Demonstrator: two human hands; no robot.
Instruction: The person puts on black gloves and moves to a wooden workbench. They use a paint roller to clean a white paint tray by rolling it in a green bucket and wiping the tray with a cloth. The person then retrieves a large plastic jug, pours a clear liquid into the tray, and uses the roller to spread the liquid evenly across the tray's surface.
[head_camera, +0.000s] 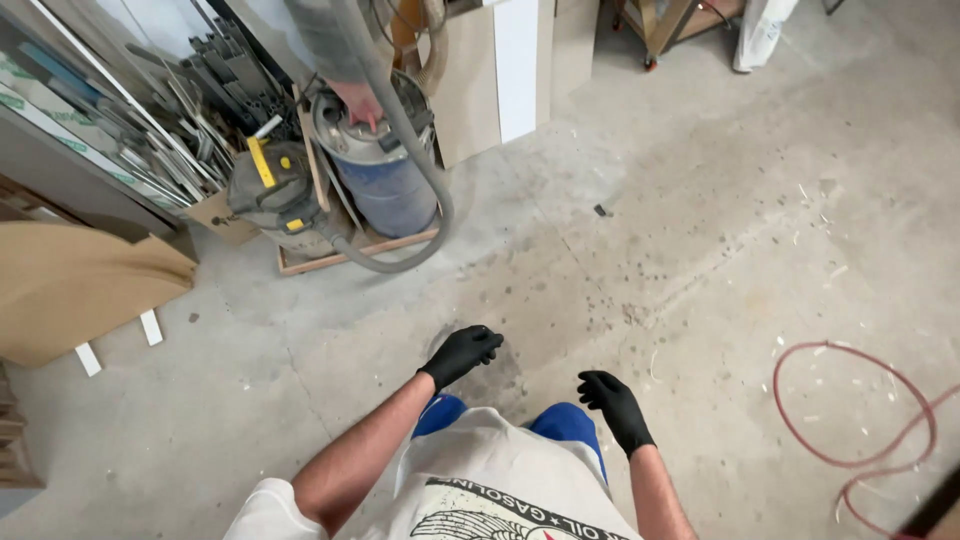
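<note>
Both my hands wear black gloves and hang in front of me over the concrete floor (700, 250). My left hand (462, 353) holds nothing, its fingers loosely curled and a little apart. The same goes for my right hand (612, 403), empty with relaxed fingers. Neither hand touches anything. Below them I see my white printed shirt (480, 490) and blue trousers (565, 420).
A grey shop vacuum (275, 195) and a blue drum (385, 170) stand on a low wooden dolly at upper left, with a grey hose (415, 140) looping around. Metal profiles (190, 110) lean behind them. A brown board (70, 290) lies left. A red cable (870, 430) curls right.
</note>
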